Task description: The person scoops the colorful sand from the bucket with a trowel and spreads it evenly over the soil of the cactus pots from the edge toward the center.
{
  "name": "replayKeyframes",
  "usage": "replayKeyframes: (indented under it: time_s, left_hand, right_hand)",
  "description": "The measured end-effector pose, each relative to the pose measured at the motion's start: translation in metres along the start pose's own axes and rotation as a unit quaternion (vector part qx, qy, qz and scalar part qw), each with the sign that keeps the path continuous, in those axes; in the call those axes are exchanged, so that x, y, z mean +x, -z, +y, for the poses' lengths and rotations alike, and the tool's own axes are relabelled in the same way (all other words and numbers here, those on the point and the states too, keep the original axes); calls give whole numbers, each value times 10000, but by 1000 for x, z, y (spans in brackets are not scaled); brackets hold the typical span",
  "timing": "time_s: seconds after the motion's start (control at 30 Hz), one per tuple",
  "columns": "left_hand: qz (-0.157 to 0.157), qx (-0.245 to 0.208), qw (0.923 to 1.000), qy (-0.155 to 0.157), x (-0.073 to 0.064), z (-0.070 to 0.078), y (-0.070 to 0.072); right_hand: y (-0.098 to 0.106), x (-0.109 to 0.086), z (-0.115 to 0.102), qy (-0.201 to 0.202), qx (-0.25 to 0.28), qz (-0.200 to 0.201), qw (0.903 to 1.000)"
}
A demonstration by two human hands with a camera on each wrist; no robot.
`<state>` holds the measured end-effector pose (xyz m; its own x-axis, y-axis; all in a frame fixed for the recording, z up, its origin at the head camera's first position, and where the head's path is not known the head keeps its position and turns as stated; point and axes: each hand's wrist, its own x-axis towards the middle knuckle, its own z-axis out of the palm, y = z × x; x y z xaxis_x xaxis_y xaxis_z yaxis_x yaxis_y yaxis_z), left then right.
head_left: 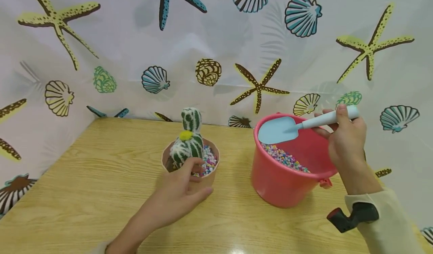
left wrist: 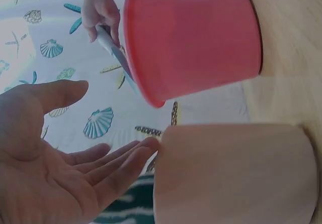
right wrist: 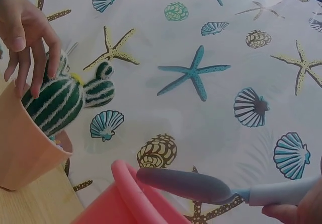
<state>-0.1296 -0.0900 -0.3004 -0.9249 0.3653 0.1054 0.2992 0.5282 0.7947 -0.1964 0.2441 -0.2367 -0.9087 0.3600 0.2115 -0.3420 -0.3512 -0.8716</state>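
A light blue hand trowel [head_left: 279,130] is gripped by its handle in my right hand [head_left: 348,137]. Its blade lies over the rim of a pink bucket [head_left: 284,186], which holds small multicoloured pebbles [head_left: 285,158]. My left hand [head_left: 179,197] is at the near rim of a peach-coloured pot [left wrist: 236,173], fingers spread and thumb apart, holding nothing. In the pot stands a green and white striped cactus [head_left: 186,148] with a yellow flower, and more coloured pebbles [head_left: 210,160] lie beside it. In the right wrist view, the left fingertips overlap the pot's rim and the cactus.
The pot and bucket stand side by side on a light wooden table [head_left: 91,182]. A white cloth [head_left: 216,40] printed with starfish and shells hangs behind the table. A black device [head_left: 353,216] is strapped to the right sleeve.
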Motion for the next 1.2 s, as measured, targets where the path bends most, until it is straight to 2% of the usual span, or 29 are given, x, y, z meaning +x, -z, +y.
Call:
replayKeyframes:
  time_s: [0.17, 0.27, 0.37, 0.57, 0.8, 0.9, 1.2]
  left_hand:
    - [166, -191, 9996, -89, 9, 8, -17]
    - [154, -246, 9991, -298, 15, 11, -24]
    - [161, -117, 9984, -529, 22, 12, -30]
    - [371, 16, 9968, -707, 34, 14, -35]
    - [337, -156, 9976, -587, 49, 19, -37]
    - [294, -197, 9973, -644, 54, 21, -39]
    - [202, -153, 9965, -794, 68, 20, -46]
  right_hand:
    - [8, 4, 0, 101, -110, 68, 9999]
    - [12, 5, 1, 72, -367, 142, 9992]
    - [17, 7, 2, 37, -585, 234, 9980]
    - [26, 13, 4, 35, -1001, 436, 9940]
    - [35, 19, 6, -65, -1535, 651, 9860]
    - [37, 20, 8, -170, -1773, 698, 9815]
    - [37, 22, 13, -276, -1790, 663, 9812]
